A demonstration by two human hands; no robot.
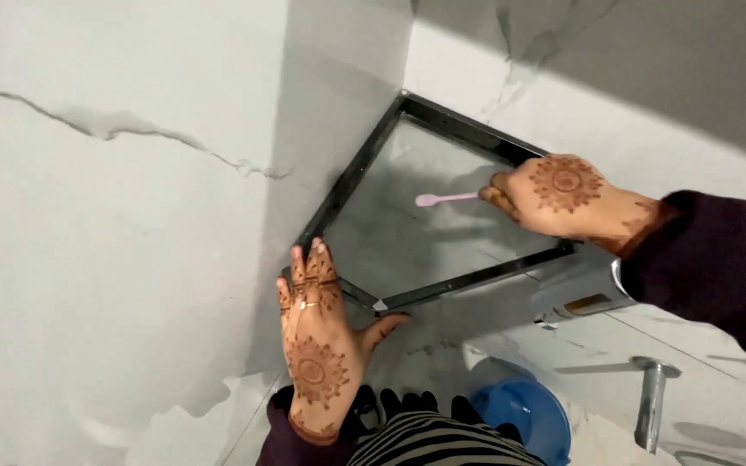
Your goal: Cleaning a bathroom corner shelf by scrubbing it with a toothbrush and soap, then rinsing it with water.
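Observation:
A glass corner shelf (390,216) with a dark metal frame (351,173) is fixed where two white marble walls meet. My right hand (563,197), patterned with henna, grips a thin pink stick tool (445,198) whose rounded tip rests over the glass. My left hand (314,332), also hennaed and wearing a ring, lies flat with fingers together against the wall, its fingertips touching the shelf's front corner.
White marble wall tiles with grey veins (123,129) surround the shelf. Below the shelf sit a chrome fitting (582,293), a chrome pipe (651,401) and a blue round bowl (524,414). My striped clothing (429,440) shows at the bottom edge.

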